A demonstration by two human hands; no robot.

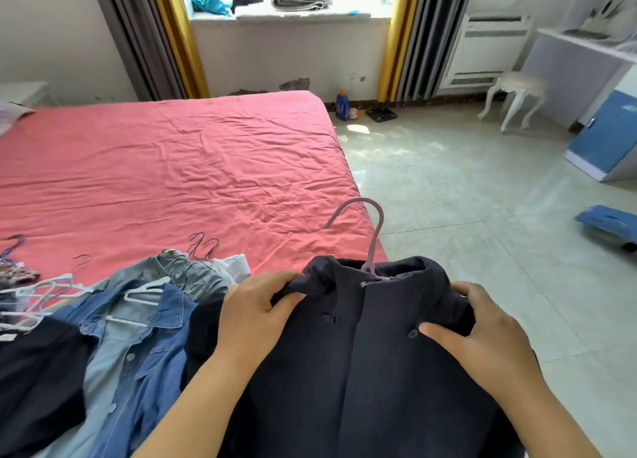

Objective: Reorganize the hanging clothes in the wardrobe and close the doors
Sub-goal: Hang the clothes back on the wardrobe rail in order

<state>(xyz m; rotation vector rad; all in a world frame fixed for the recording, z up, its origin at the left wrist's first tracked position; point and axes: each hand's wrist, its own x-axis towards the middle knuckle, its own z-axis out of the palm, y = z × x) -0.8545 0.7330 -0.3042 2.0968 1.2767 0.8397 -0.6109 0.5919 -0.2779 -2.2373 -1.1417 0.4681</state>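
A person's two hands grip a dark navy coat (362, 371) at 6 o'clock in the head view, the garment on a pale purple hanger (374, 240) whose hook rises toward 12 o'clock above the collar. The left hand (255, 314) pinches bunched fabric at the coat's left shoulder, fingers curled round the cloth; the right hand (479, 333) clasps the right shoulder, thumb pressed flat on the front near a button. At 8 o'clock a blue denim shirt (138, 347) lies on a white hanger (144, 290), overlapping a grey garment (193, 275) and, at 9 o'clock, a tangle of white hangers (31, 295) beside black clothing (38, 381). All rest on the near edge of a bed with a wrinkled pink sheet (172, 168) stretching toward 11 o'clock. A blue bottle (342, 105) stands on the tiled floor at 12 o'clock, a white stool (513, 95) at 2 o'clock.
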